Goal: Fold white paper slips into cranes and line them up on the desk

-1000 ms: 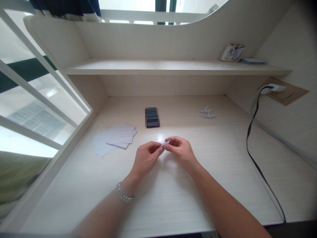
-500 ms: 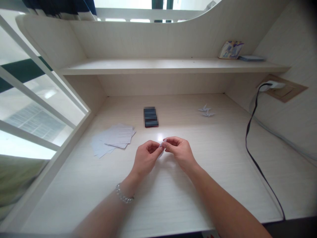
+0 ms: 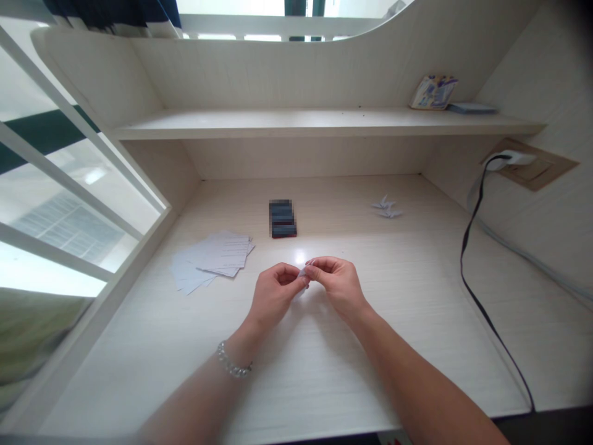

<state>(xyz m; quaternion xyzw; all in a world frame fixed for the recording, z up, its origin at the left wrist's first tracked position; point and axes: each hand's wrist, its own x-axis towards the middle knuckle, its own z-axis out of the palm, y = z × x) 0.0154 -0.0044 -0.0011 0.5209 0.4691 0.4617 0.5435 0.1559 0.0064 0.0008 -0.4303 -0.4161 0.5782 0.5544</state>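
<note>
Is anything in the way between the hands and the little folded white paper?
No, nothing visible is. The left hand and right hand both pinch the folded white paper, and their fingers hide part of it.

Packet [image 3: 433,93] on shelf [image 3: 259,118], black cable [image 3: 462,250]

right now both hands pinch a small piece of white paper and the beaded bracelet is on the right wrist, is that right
Wrong side: the head view shows the beaded bracelet on the left wrist. The left hand and right hand do pinch the white paper.
</note>
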